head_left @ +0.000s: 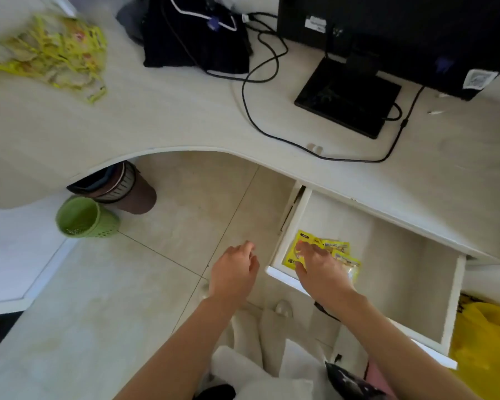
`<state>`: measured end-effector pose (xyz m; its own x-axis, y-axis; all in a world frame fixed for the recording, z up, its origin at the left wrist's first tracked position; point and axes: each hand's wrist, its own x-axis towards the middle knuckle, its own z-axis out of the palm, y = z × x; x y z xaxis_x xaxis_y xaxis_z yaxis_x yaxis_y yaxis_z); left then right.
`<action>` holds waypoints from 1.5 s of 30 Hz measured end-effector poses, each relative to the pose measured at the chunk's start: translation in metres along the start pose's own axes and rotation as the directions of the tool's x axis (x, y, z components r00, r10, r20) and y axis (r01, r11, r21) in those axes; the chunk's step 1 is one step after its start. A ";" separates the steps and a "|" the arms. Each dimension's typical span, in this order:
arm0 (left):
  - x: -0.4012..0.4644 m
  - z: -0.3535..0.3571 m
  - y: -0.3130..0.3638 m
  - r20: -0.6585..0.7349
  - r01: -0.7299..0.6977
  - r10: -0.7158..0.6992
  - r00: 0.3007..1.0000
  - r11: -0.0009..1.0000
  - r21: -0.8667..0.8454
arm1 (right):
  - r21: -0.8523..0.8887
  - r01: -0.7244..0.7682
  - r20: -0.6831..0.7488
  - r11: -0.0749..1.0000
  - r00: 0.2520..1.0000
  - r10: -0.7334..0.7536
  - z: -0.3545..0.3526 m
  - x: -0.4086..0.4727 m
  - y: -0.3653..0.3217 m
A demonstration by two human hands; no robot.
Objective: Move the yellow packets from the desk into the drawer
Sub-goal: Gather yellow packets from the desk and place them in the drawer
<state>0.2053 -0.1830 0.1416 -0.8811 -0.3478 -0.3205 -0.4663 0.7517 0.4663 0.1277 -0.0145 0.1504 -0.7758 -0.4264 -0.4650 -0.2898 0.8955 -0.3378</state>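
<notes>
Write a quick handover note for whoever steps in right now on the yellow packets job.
Left hand: empty, open, hovering over the floor beside the drawer.
Right hand: inside the open drawer, resting on the packets in the drawer; grip unclear.
Done: a few packets lie in the drawer's front left corner.
Left: the pile of packets on the desk, far left, needs moving over.

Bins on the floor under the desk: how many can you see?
2. A green bin stands on the tiles by the desk's edge; a brown bin sits right behind it, half under the desk. More could be hidden beneath.
</notes>
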 end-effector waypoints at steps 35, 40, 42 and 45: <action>0.104 -0.288 -0.361 -0.450 0.365 -0.347 0.823 0.930 -0.049 | -0.213 0.579 0.079 0.787 0.813 -0.577 -0.003 0.244 -0.480; 0.172 -0.322 -0.383 -0.428 0.406 -0.389 0.816 0.912 -0.054 | -0.241 0.620 0.127 0.747 0.783 -0.609 -0.025 0.311 -0.526; 0.197 -0.337 -0.393 -0.407 0.426 -0.410 0.816 0.903 -0.056 | -0.250 0.624 0.146 0.740 0.780 -0.609 -0.034 0.336 -0.540; 0.226 -0.362 -0.413 -0.386 0.447 -0.419 0.821 0.894 -0.019 | -0.256 0.620 0.172 0.742 0.785 -0.596 -0.045 0.372 -0.558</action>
<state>0.1698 -0.7748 0.1746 -0.5586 -0.8174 -0.1404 -0.8127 0.5056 0.2896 -0.0246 -0.6677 0.2026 -0.3396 -0.8899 -0.3046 -0.8392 0.4329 -0.3292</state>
